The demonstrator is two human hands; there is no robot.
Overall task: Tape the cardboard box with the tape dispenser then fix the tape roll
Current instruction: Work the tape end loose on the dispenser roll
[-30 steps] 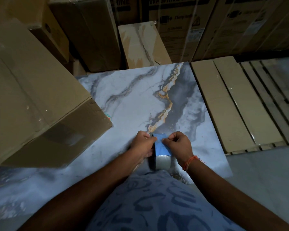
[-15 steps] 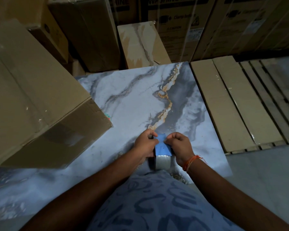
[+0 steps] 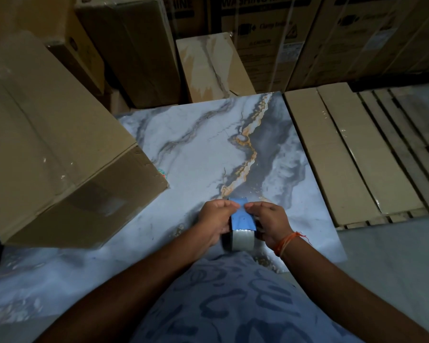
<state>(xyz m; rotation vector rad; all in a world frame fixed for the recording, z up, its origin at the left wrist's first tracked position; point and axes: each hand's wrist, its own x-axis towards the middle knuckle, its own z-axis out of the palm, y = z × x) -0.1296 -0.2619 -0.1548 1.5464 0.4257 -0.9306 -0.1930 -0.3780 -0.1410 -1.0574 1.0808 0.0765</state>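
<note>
I hold a blue tape dispenser (image 3: 241, 216) with its clear tape roll (image 3: 240, 240) between both hands, low over the marbled tabletop (image 3: 203, 149). My left hand (image 3: 214, 220) grips its left side, thumb and fingers pinched at the blue top. My right hand (image 3: 268, 220), with an orange thread on the wrist, grips the right side the same way. The large cardboard box (image 3: 50, 149) lies on the table to the left, apart from my hands, with clear tape visible on its near face.
Stacked cartons (image 3: 139, 45) and printed appliance boxes (image 3: 270, 28) wall off the back. Flat cardboard packs on a wooden pallet (image 3: 352, 154) lie right of the table. Grey floor (image 3: 394, 268) lies at lower right.
Both hands stayed on the dispenser. The fingertips of each hand shifted slightly on the blue top and now pinch closer together. The box has not moved.
</note>
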